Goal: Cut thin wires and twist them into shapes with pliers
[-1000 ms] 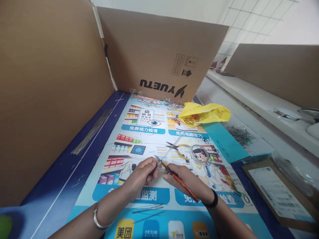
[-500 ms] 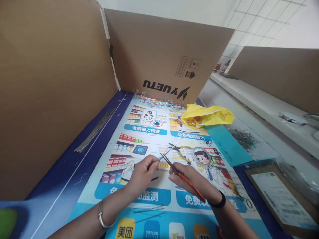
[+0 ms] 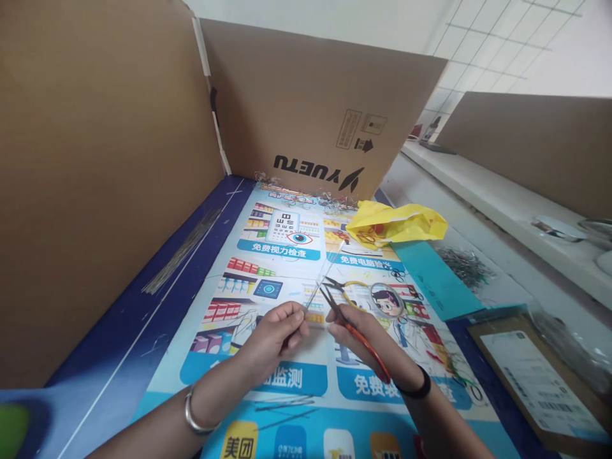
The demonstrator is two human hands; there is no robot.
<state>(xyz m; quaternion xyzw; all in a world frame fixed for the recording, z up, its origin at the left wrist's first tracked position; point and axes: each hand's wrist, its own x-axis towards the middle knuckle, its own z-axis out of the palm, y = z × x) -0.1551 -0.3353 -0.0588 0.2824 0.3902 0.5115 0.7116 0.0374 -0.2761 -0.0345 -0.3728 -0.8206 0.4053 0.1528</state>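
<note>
My left hand [image 3: 277, 335] pinches the lower end of a thin metal wire [image 3: 326, 275] that slants up and to the right above the printed poster [image 3: 268, 255]. Just to its right, my right hand [image 3: 356, 335] grips orange-handled pliers [image 3: 356, 335]. Their dark jaws point up and left beside the wire, close to my left fingertips; I cannot tell whether they touch it. A second pair of pliers with yellow handles [image 3: 351, 285] lies on the poster just beyond my hands. Several short wire pieces [image 3: 282, 403] lie on the poster near my left wrist.
Cardboard walls [image 3: 95, 159] stand at the left and back. A yellow bag [image 3: 394, 223] lies at the back right, with tangled wire bits [image 3: 463, 261] on the white surface beyond it. A bundle of long wires [image 3: 179, 252] rests along the left wall. A clipboard with paper [image 3: 535, 376] lies at the right.
My right hand has carried the orange pliers forward, away from the wire they crossed, to lie beside it. The wire now stands steeper in my left fingers.
</note>
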